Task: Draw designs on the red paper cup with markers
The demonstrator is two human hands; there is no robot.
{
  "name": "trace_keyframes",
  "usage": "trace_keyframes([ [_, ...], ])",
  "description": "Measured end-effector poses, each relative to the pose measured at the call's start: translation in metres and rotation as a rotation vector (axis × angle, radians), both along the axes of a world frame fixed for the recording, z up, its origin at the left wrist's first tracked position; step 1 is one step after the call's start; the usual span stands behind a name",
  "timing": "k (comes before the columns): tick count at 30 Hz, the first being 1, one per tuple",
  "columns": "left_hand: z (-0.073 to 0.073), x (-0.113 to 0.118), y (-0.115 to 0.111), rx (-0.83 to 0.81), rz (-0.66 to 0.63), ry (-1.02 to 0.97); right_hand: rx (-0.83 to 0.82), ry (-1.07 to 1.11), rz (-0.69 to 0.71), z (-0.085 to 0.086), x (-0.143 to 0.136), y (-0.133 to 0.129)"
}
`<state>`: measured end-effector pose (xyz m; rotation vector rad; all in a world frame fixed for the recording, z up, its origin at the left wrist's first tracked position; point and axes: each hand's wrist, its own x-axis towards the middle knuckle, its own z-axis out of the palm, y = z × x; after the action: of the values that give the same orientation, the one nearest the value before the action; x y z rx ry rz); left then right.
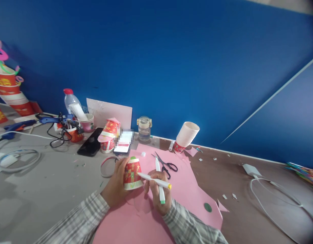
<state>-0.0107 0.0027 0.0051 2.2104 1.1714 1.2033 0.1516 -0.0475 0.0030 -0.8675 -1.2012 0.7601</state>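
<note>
Behind everything you have the blue wall (156, 61), and in front of it the worktop (57, 189), grey on the left and brown towards the right. Across its middle lies the pink sheet (192, 189), with your forearms over its near part. The leaning stack of cups (187, 135) stands beyond your hands to the right; the paper-hatted cup figure (111, 130) is over to the left, between two phones. Your left hand (117, 188) wraps the red cup (132, 174) from the side, its fingers closed around the wall, the wide rim down and a green piece at the narrow top. Your right hand (156, 196) has its fingers pinched on the yellow-ended marker (156, 180), tip at the cup's right side; whether it actually touches, you can't tell from here. The green-ended marker (161, 195) is tucked in that same hand, crossing under the first, near the open scissors (164, 164). The step in hand looks like marking the cup's wall. Any further stroke calls for a firm but light left grip, since paper would dent, and for care that the spare marker doesn't slip. Smallest of all, the green oval (208, 207) lies near the sheet's right edge.
</note>
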Motion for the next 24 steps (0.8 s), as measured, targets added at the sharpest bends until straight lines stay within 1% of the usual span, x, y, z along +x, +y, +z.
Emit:
trace_keyframes([
  [3, -0.0010, -0.0004, 0.0004, 0.002, -0.003, 0.004, 0.001, -0.002, -0.001, 0.0000, 0.0002, -0.0002],
  [9, 0.0007, 0.0007, -0.0005, -0.007, 0.007, -0.009, 0.032, -0.023, -0.033, 0.0062, -0.0015, 0.0014],
  [14, 0.0001, 0.0006, -0.0002, -0.012, 0.011, 0.004, 0.018, 0.021, -0.028, 0.0012, -0.0021, 0.0028],
  [16, -0.0003, 0.0003, 0.0001, -0.003, 0.012, 0.006, 0.015, 0.007, -0.025, -0.0005, -0.0013, 0.0023],
  [20, 0.0001, 0.0003, -0.0001, 0.002, 0.002, -0.002, 0.019, -0.019, -0.020, 0.0000, -0.0004, 0.0025],
  [24, 0.0010, 0.0005, -0.0007, 0.004, -0.003, -0.010, 0.018, 0.038, -0.025, 0.0013, -0.0017, 0.0047],
])
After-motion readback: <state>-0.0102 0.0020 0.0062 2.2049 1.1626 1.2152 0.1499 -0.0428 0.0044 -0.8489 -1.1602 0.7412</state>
